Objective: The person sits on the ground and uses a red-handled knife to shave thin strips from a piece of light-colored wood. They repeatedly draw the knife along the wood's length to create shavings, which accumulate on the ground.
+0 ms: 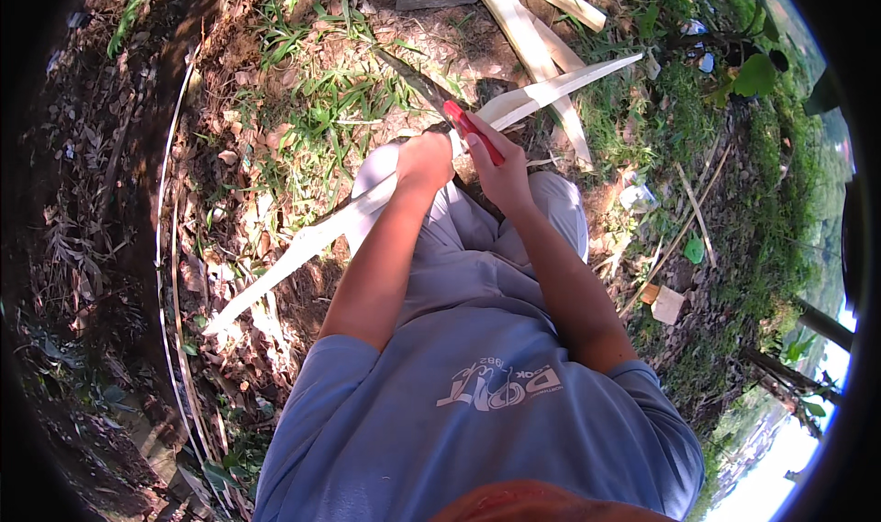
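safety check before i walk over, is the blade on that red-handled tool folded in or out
Out: the dark blade stretches forward past the red handle, which the right hand grips.

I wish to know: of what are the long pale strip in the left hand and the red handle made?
Long pale strip: probably raw wood or bamboo, by its matte, cream, unpainted face. Red handle: likely plastic, smooth and evenly coloured; painted metal remains possible.

Red handle (458, 116), pale wooden strip (317, 235)
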`<state>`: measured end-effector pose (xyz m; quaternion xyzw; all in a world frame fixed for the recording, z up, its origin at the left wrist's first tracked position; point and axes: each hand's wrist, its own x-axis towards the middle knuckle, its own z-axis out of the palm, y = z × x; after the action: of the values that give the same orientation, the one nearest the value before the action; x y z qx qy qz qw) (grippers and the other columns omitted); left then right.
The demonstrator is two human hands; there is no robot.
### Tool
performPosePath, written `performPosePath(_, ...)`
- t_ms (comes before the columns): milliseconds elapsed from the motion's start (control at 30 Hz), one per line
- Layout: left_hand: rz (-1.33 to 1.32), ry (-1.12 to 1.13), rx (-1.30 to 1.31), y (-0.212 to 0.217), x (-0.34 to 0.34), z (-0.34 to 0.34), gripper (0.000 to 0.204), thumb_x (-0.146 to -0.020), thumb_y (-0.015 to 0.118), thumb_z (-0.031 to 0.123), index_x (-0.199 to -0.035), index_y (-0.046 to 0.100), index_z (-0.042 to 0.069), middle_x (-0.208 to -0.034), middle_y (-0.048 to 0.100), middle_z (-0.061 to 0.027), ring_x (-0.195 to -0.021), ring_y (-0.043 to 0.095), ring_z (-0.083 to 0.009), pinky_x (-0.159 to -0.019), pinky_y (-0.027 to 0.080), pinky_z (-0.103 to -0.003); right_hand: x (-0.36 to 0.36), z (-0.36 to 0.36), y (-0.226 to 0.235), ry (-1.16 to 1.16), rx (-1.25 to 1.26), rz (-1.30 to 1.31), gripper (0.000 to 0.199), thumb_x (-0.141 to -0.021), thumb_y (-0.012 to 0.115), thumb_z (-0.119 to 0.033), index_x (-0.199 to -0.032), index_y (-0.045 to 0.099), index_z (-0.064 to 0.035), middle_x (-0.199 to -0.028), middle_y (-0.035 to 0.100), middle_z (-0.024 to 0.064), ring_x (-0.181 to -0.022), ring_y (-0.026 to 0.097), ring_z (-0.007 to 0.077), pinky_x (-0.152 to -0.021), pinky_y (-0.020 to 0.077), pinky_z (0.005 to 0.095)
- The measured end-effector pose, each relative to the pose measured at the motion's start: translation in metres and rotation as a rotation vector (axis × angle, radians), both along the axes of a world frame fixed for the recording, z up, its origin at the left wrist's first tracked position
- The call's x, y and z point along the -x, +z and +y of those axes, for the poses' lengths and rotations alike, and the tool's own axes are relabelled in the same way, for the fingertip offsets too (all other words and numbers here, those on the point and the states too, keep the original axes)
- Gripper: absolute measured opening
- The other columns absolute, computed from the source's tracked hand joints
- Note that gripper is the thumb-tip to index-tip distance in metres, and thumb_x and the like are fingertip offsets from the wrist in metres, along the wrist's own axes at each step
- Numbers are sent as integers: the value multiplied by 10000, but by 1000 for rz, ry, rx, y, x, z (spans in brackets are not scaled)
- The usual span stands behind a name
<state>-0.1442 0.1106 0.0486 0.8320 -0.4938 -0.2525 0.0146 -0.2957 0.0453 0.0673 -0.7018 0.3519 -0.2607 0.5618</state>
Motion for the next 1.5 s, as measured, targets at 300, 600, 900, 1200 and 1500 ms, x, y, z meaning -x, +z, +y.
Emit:
performPosePath(300, 106, 44, -84, 2, -26, -15, 344, -850, 765, 194, -1127, 799, -7, -1192, 773, -258, -1147, 752, -402, -1009, 603, -457, 162, 71, 93, -105, -119, 286, 427, -1103, 626, -222, -1485, 657, -35, -1167, 779, 116, -1019, 689, 128, -931, 536, 291)
performPosePath(600, 97, -22, -15, 14, -12, -1, 282, -821, 763, 171, -1020, 799, -25, -1099, 785, -251, -1059, 767, -419, -959, 612, -487, 220, 80, 170, -152, -58, 487, 466, -1097, 608, -251, -1467, 645, 30, -1031, 763, 85, -825, 650, 114, -807, 525, 267)
performPosePath(900, 71, 40, -81, 15, -13, -11, 290, -844, 730, 124, -1088, 813, -10, -1146, 794, -226, -1104, 773, -383, -976, 620, -456, 203, 55, 181, 37, -54, 383, 412, -1064, 602, -107, -1445, 657, 40, -1112, 793, 144, -881, 723, 147, -835, 545, 264)
performPosePath(1200, 34, 8, -21, 12, -6, -3, 255, -825, 725, 118, -1022, 809, -21, -1057, 794, -256, -1031, 786, -404, -938, 634, -470, 83, 36, 69, -21, 35, 181, 400, -1078, 668, -131, -1463, 669, -25, -1169, 804, 151, -1014, 712, 122, -911, 556, 301)
performPosePath(1500, 4, 14, -17, -1, -3, -3, 240, -834, 728, 142, -1003, 818, -2, -1054, 796, -249, -1040, 787, -388, -952, 629, -460, 13, 8, -8, -60, -79, -74, 406, -1098, 647, -174, -1465, 659, 0, -1202, 797, 137, -1063, 716, 120, -947, 560, 292)
